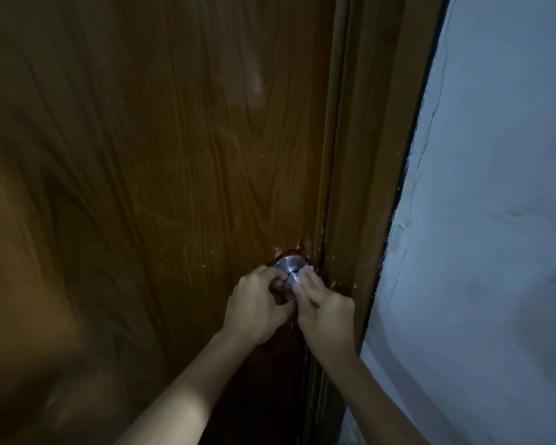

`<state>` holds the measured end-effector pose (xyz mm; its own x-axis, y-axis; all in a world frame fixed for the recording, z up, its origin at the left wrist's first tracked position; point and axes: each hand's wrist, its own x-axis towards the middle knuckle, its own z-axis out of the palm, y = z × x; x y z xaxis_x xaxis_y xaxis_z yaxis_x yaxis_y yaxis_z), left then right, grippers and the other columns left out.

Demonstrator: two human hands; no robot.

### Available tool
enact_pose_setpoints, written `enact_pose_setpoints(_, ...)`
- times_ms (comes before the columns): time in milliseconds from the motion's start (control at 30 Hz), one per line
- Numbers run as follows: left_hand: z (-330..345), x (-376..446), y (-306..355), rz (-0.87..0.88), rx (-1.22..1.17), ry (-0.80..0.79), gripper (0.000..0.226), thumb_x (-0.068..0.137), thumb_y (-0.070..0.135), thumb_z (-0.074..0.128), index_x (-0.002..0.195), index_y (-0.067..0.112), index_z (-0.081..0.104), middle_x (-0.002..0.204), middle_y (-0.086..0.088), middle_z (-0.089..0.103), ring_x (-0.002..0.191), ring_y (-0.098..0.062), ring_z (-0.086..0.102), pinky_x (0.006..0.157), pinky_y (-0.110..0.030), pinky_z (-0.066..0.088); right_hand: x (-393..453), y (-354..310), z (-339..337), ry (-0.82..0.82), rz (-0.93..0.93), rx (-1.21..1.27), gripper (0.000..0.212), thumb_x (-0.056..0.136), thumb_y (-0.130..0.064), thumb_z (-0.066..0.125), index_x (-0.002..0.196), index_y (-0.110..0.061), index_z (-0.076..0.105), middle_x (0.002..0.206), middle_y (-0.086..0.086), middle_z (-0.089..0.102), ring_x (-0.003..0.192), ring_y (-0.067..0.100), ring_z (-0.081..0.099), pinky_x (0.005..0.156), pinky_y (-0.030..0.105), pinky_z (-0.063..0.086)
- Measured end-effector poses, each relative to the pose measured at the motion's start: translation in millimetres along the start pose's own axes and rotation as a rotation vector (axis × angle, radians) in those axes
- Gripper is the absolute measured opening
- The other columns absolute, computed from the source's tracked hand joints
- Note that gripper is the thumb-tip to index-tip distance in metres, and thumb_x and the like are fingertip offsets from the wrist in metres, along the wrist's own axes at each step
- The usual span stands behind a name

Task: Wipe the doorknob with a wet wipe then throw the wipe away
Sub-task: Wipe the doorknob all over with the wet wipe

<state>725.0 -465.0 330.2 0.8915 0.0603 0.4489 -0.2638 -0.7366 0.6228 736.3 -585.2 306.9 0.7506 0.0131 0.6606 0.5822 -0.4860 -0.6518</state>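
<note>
Steel catches the dim light: the doorknob (290,268) sits low on the door's right edge, and both hands are on it. Right hand (326,311) has its grip pinched together on a white wet wipe (305,273), pressing it against the knob's right side. Left hand (257,305) curls around the knob from the left, fingers closed on its neck. Behind them, the wood-grain door (142,155) fills the view, shut against its brown frame (363,155). Chipped, scuffed patches show around the knob. To the right runs a pale bluish wall (495,187), cracked along the frame.
</note>
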Motion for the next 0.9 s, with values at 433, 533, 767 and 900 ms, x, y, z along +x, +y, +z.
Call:
enact_pose_setpoints(433, 1, 0, 3, 0.004, 0.019, 0.013, 0.033, 0.073, 0.027, 0.072, 0.104, 0.020, 0.063, 0.093, 0.010, 0.055, 0.067, -0.004, 0.054, 0.059, -0.020, 0.047, 0, 6, 1, 0.023, 0.037, 0.064, 0.028, 0.087, -0.007, 0.060, 0.115, -0.002, 0.058, 0.121, 0.014, 0.061, 0.113, 0.012, 0.056, 0.094, 0.008, 0.039)
enact_pose_setpoints(533, -2, 0, 2, 0.010, 0.023, -0.004, 0.033, 0.074, 0.026, 0.071, 0.105, 0.022, 0.063, 0.095, 0.008, 0.058, 0.067, -0.002, 0.053, 0.059, -0.019, 0.045, -1, 0, -1, -0.041, -0.070, 0.024, 0.026, 0.086, -0.002, 0.060, 0.112, 0.000, 0.059, 0.119, 0.005, 0.058, 0.115, 0.013, 0.053, 0.100, 0.008, 0.033)
enact_pose_setpoints(767, -9, -6, -2, -0.006, 0.039, -0.032, 0.050, 0.066, 0.028, 0.079, 0.112, 0.027, 0.059, 0.101, 0.014, 0.054, 0.069, -0.002, 0.051, 0.065, -0.021, 0.048, -5, 6, -2, 0.024, 0.165, 0.168, 0.032, 0.089, -0.014, 0.058, 0.120, -0.005, 0.055, 0.120, 0.012, 0.063, 0.102, 0.004, 0.057, 0.079, -0.001, 0.042)
enact_pose_setpoints(900, -14, -13, -9, -0.032, -0.009, 0.000, 0.051, 0.068, 0.022, 0.078, 0.114, 0.024, 0.059, 0.103, 0.011, 0.055, 0.075, -0.004, 0.053, 0.067, -0.022, 0.050, -4, 6, -2, -0.148, -0.174, -0.038, 0.030, 0.086, -0.001, 0.059, 0.116, -0.002, 0.059, 0.127, 0.017, 0.057, 0.124, 0.023, 0.048, 0.105, 0.036, 0.039)
